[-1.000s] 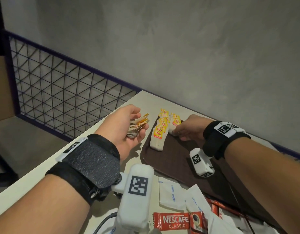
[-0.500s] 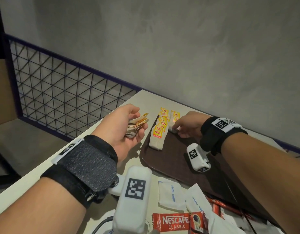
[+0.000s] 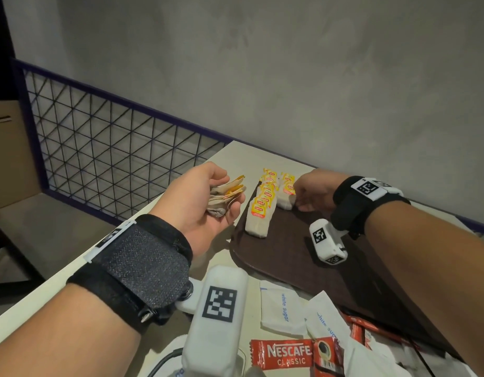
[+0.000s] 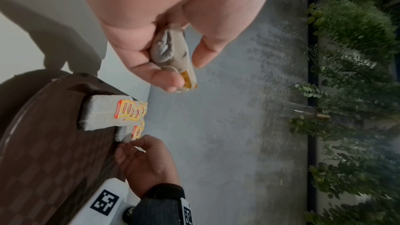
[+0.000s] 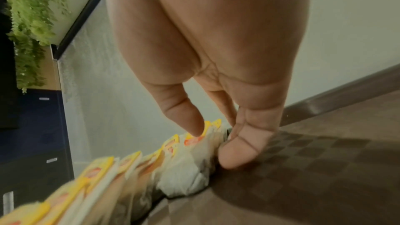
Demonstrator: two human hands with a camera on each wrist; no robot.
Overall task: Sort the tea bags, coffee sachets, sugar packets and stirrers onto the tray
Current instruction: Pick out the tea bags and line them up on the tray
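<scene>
1. The left hand [image 3: 205,202], held above the table [image 3: 58,270] left of the tray [image 3: 295,257], has its fingers curled round a bundle of tea bags [image 3: 225,197].
2. Two rows of tea bags [image 3: 262,210] lie on the tray's far corner.
3. The right hand [image 3: 314,190] pinches the shorter row's end bag [image 3: 287,198], thumb on top.
4. Sugar packets [image 3: 279,308] and coffee sachets [image 3: 283,355] lie on the table beside the tray.

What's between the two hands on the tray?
Between left hand and right hand: two rows of tea bags on the tray, clearest in head view.
</scene>
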